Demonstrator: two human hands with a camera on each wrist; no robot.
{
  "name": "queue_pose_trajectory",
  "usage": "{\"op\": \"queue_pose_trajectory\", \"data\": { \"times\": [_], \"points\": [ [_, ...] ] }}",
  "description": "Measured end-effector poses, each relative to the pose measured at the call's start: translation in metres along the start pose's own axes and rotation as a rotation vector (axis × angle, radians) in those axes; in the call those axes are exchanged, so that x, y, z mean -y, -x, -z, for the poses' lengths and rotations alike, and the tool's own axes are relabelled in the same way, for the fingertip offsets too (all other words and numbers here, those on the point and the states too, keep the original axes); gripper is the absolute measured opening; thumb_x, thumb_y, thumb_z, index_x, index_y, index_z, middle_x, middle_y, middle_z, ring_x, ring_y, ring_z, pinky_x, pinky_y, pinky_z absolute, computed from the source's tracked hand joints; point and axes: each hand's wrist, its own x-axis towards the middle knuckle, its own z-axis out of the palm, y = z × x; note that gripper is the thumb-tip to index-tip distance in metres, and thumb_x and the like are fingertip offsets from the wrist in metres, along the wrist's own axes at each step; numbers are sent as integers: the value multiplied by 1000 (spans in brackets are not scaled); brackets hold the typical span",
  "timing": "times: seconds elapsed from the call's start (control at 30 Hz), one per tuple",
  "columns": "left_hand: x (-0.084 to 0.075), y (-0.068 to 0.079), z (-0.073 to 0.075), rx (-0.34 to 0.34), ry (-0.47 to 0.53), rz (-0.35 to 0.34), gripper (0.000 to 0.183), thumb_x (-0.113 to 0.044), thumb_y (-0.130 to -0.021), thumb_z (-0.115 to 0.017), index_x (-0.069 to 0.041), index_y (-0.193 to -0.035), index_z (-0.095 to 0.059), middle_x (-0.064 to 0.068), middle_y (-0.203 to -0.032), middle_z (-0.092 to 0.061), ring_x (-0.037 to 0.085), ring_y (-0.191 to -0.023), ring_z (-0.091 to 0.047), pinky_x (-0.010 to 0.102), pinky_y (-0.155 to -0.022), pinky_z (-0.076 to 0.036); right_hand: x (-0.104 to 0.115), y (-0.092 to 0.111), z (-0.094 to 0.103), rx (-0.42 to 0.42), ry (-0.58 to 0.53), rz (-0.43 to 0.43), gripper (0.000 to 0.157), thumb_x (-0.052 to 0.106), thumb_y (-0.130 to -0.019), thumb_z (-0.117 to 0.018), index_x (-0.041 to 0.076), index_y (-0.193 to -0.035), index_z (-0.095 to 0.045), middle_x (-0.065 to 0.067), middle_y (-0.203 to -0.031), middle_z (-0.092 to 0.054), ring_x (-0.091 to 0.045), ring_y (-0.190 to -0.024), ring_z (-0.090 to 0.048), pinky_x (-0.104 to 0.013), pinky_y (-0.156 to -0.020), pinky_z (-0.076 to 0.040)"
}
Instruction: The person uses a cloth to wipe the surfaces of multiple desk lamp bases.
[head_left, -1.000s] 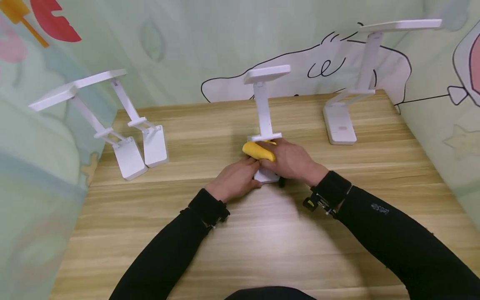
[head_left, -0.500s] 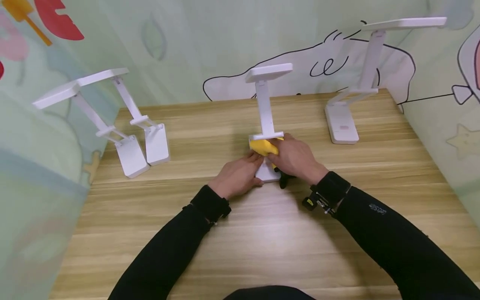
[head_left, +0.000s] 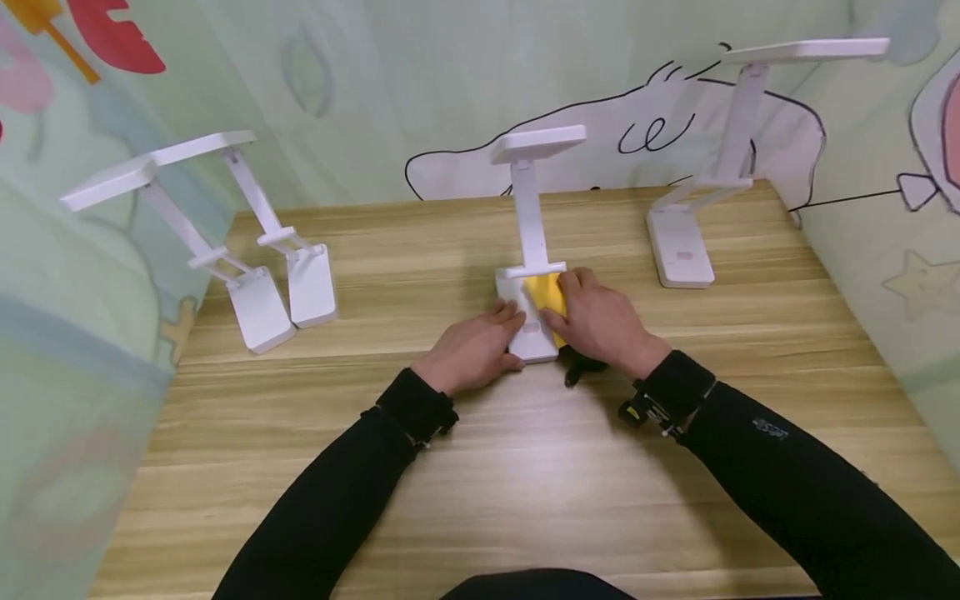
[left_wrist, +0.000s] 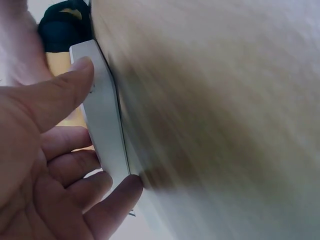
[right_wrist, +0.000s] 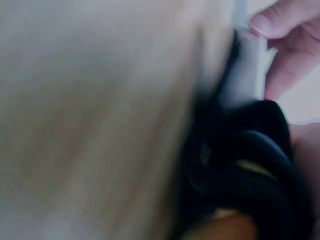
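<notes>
A white desk lamp [head_left: 530,218] stands mid-table with its head raised on a folding arm. My left hand [head_left: 471,350] steadies the base from the left. In the left wrist view, its thumb presses on the side of the base [left_wrist: 106,120] and its fingertips lie along it. With my right hand [head_left: 606,321] I grip a yellow cloth [head_left: 546,293] against the right part of the base, below the lamp's hinge. Black looped material [right_wrist: 265,175] hangs from the cloth by the base's front right corner, blurred in the right wrist view.
Two similar white lamps, a nearer one [head_left: 259,310] and a farther one [head_left: 311,287], stand close together at the left. Another lamp [head_left: 681,247] is at the back right. A printed curtain [head_left: 360,100] borders the wooden table [head_left: 480,492] behind and at the sides.
My right hand has slid the yellow cloth from across the base toward its right side, uncovering more of the white top. The black part has shifted right. My left hand stays at the base.
</notes>
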Motion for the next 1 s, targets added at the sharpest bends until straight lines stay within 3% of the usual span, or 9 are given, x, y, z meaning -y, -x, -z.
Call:
{"op": "queue_pose_trajectory", "data": {
  "times": [0.13, 0.27, 0.4, 0.53, 0.73, 0.87, 1.0],
  "points": [
    [0, -1, 1, -1, 3, -15, 74, -43, -93, -62, -5, -150, -32, 16, -157, -28, 28, -143, -25, 41, -107, -39, -1, 2, -5, -143, -19, 104, 48, 29, -90, -65, 5, -129, -52, -19, -102, -58, -25, -61, -54, -43, -46, -49],
    [0, -1, 1, -14, 14, -14, 74, -42, -92, -62, -8, -151, -31, 12, -158, -28, 26, -142, -27, 42, -103, -43, 9, 0, -3, -221, 14, 210, 48, 26, -86, -70, 17, -132, -59, -23, -106, -58, -25, -60, -55, -39, -43, -46],
    [1, -3, 0, -27, 15, -18, 70, -42, -92, -63, -9, -148, -36, 9, -157, -31, 23, -138, -32, 40, -100, -46, 19, -7, -4, -116, 63, 217, 52, 35, -92, -62, 24, -142, -50, -29, -112, -57, -26, -65, -53, -34, -41, -42],
    [3, 0, -2, -23, 20, -16, 71, -42, -92, -63, -7, -148, -35, 10, -157, -30, 25, -140, -30, 41, -101, -45, 20, -11, -6, -22, 46, 123, 50, 38, -96, -55, 25, -143, -48, -26, -111, -55, -23, -59, -50, -33, -39, -38],
    [2, 1, -1, 5, 12, 2, 75, -44, -93, -60, -6, -150, -31, 15, -158, -26, 26, -143, -23, 42, -107, -39, 13, -14, -5, -8, 16, -13, 46, 32, -95, -56, 17, -138, -55, -21, -108, -50, -23, -52, -47, -37, -38, -41],
    [0, 0, -1, 10, 28, 1, 76, -44, -93, -60, -7, -151, -29, 15, -158, -26, 26, -143, -23, 42, -108, -38, 8, -4, 0, 22, -52, 13, 46, 26, -93, -59, 18, -138, -55, -21, -110, -51, -23, -55, -47, -35, -42, -40],
    [0, 2, 0, 16, 54, 16, 75, -43, -93, -60, -10, -152, -27, 14, -159, -23, 26, -144, -20, 45, -107, -39, 4, 14, 10, 107, -116, 115, 46, 22, -91, -61, 17, -136, -56, -19, -109, -52, -20, -59, -50, -32, -48, -42]
  ]
}}
